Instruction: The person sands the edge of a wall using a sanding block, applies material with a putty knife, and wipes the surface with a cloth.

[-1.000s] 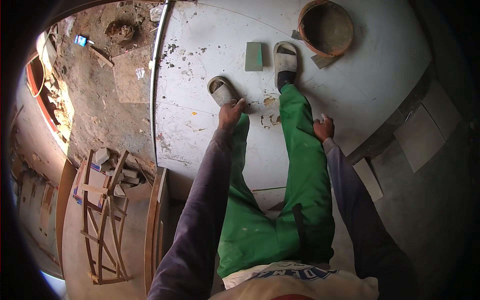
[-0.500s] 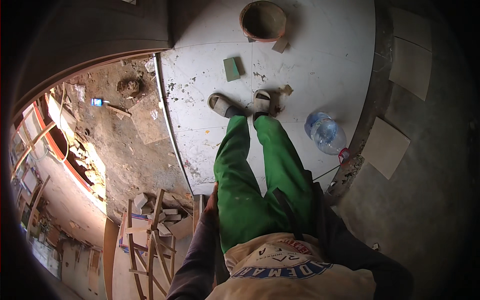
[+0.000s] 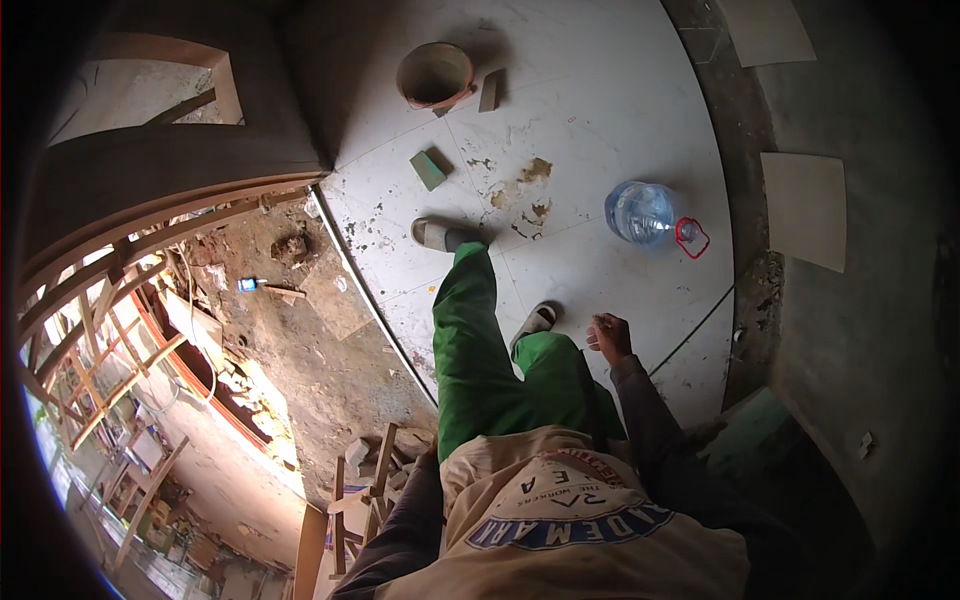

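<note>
Ahead of my right thigh, my right hand (image 3: 608, 338) hangs over the pale tiled floor (image 3: 570, 285). Its fingers are loosely bent and slightly apart, and nothing shows in them. My left forearm (image 3: 405, 520) comes down beside my left hip, where the hand's fingers are hidden. A large clear blue water bottle (image 3: 640, 212) with a red handle lies on its side on the tiles, the nearest object to my right hand but not touched. My sandalled feet stand apart, the left one (image 3: 432, 234) farther forward than the right (image 3: 538, 320).
A bucket (image 3: 435, 75) stands far ahead beside a small flat piece (image 3: 491, 90). Closer lies a green block (image 3: 428, 170). Loose tiles (image 3: 805, 210) rest on the right. Left of the metal edge strip (image 3: 365, 280) are rough ground, rubble and a wooden frame (image 3: 365, 495).
My right hand has come into view, swung forward. My right foot is now behind my left. The view has turned, so the bucket sits farther left and the bottle's cap points right.
</note>
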